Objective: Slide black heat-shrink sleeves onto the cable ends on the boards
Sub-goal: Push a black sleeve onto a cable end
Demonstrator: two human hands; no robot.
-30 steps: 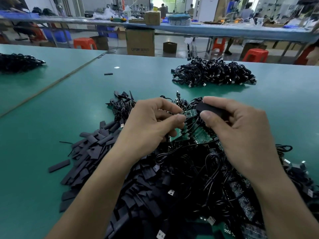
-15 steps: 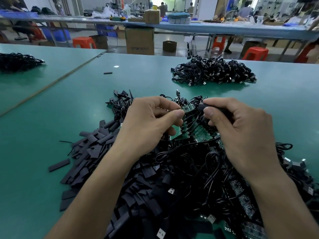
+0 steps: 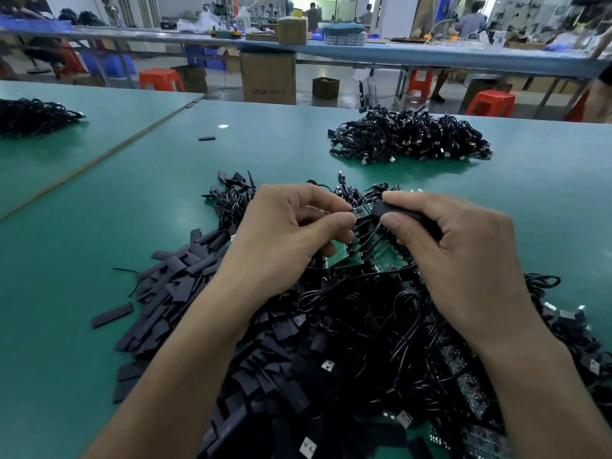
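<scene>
Matt black sleeves [image 3: 172, 279]; smooth green table [image 3: 99, 226]; glossy cables [image 3: 410, 137]

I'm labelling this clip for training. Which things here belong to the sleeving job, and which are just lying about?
In the job: left hand pinching the green board; right hand holding the black sleeve; pile of loose sleeves; cable heap.
Lying about: far cable bundle; lone sleeve; cardboard box; red stool.

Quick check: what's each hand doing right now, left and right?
Left hand: closed, pinching a small green board between thumb and fingers.
Right hand: closed, gripping a black sleeve at the board's end.
</scene>
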